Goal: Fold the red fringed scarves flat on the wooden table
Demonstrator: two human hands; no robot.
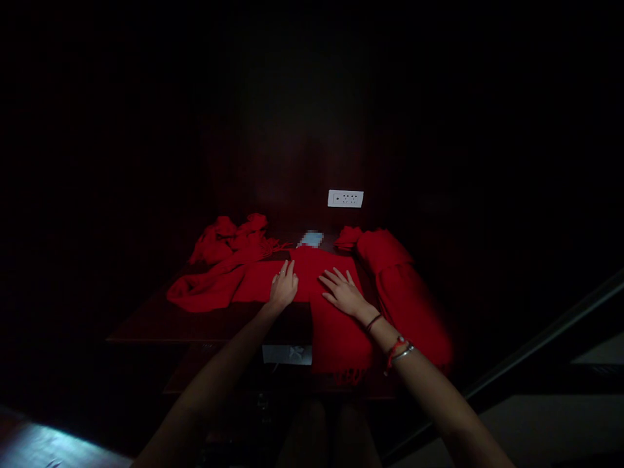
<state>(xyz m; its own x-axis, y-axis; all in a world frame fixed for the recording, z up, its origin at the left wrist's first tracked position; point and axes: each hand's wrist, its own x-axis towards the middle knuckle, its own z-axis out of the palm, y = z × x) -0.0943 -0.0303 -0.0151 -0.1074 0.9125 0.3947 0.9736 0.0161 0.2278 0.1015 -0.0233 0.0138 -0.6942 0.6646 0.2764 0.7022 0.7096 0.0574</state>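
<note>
A red fringed cloth [336, 331] lies flat on the dark table [146, 325], its fringe hanging at the near edge and another stretch of red cloth running left. My left hand [285, 284] rests at the left side of the flat part, fingers pointing away and somewhat apart, holding nothing. On the right half of the same cloth, my right hand [342, 292] lies palm down with its fingers spread. Red bracelets and a silver bangle circle my right wrist and forearm.
Crumpled red cloth [219, 240] lies at the back left. More red cloth [404, 292] is heaped along the right. A pale blurred rectangle [312, 239] is at the back, below a wall socket [346, 198]. A grey box [286, 354] shows under the table's front edge.
</note>
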